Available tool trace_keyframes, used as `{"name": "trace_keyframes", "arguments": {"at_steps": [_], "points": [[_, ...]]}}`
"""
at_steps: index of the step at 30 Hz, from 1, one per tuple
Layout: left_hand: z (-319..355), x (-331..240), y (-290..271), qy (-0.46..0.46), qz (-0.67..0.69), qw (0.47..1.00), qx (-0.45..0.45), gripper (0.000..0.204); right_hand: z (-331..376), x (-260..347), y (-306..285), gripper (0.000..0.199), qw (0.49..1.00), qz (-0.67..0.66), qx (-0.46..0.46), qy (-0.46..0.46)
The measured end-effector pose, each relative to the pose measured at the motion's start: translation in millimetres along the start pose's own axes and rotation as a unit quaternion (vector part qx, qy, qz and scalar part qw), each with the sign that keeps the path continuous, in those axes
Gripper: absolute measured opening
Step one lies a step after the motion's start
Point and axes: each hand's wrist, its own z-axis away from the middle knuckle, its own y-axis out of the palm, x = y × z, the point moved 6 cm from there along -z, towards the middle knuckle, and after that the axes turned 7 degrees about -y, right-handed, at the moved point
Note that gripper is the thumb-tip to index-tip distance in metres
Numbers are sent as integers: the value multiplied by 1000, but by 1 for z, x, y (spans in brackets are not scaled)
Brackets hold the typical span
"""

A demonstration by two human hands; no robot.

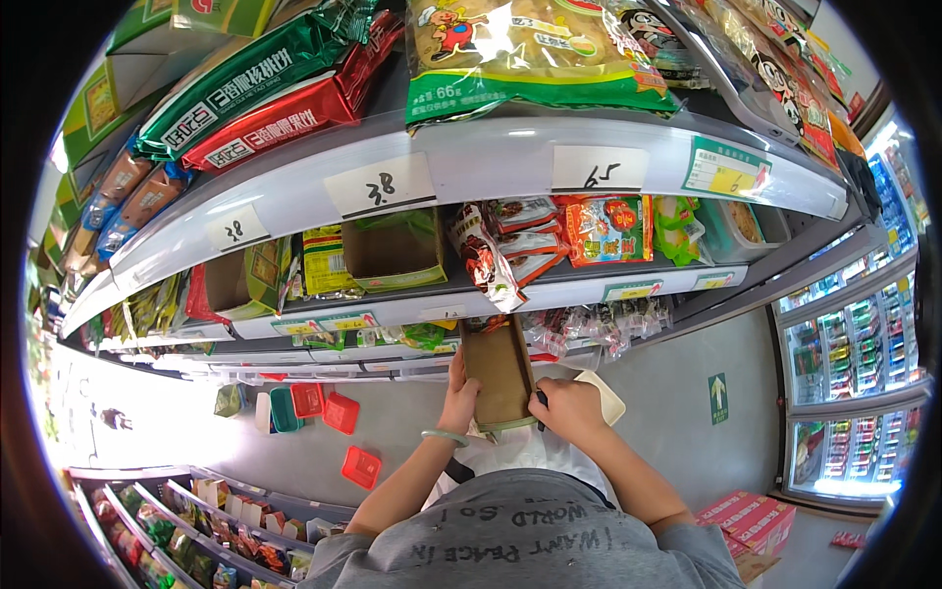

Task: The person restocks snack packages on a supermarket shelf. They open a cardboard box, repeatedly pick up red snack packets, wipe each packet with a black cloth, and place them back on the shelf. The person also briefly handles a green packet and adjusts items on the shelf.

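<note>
An open, shallow cardboard display box (498, 383) is in front of my body, brown inside, its far end under the shelf edge with a few dark-red packets showing there. My left hand (457, 401) wraps round its left side, thumb at the rim; a pale bangle sits on that wrist. At the box's near right corner is my right hand (572, 408), closed round a slim dark object (541, 398) whose kind I cannot make out. Just above the box, a dark snack packet (486, 257) hangs over the shelf front.
Snack packs, including a large green-and-yellow bag (540, 59), fill the upper shelf (491, 157). An open brown box (394, 245) stands on the tier below. Red baskets (340, 412) lie on the floor at left. Drinks coolers (854, 373) and pink cartons (751, 525) are at right.
</note>
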Motion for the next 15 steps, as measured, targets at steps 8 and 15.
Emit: {"name": "trace_keyframes", "arguments": {"at_steps": [8,15], "points": [[-5,5,-9,-8,-25,1000,5,73,7,-14,-14,33,995,-68,-31,61],[2,13,-26,15,-76,992,-96,65,-17,-50,-147,27,986,-105,-123,48]]}}
